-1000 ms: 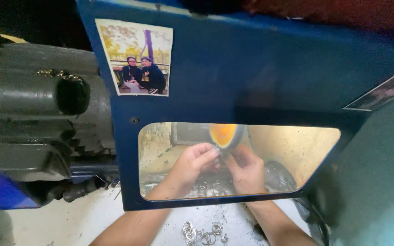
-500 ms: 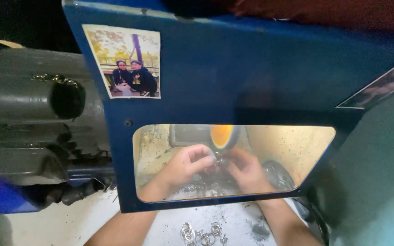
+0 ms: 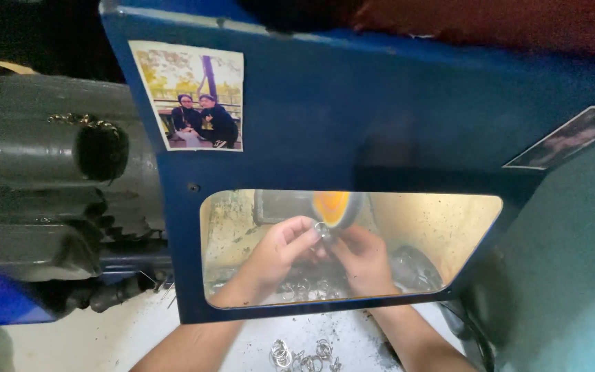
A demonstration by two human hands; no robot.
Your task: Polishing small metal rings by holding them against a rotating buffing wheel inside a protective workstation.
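Observation:
Behind the clear window of a blue guard panel (image 3: 352,117), my left hand (image 3: 280,251) and my right hand (image 3: 363,258) meet at a small metal ring (image 3: 323,229). Both hands pinch the ring and press it against an orange-yellow spinning wheel (image 3: 332,207) just above them. My forearms pass under the panel's lower edge. More metal rings (image 3: 297,355) lie on the white surface below, between my arms, and several others (image 3: 304,289) lie behind the window under my hands.
A grey motor housing (image 3: 49,186) sits at the left, with a dark knob and a small chain on it. A printed photo (image 3: 189,96) is stuck on the panel's upper left, another (image 3: 566,138) at the right. A teal wall (image 3: 573,275) closes the right side.
The view has shifted slightly, so the panel sits a bit more to the right. Both hands stay together at the wheel, holding the ring against it.

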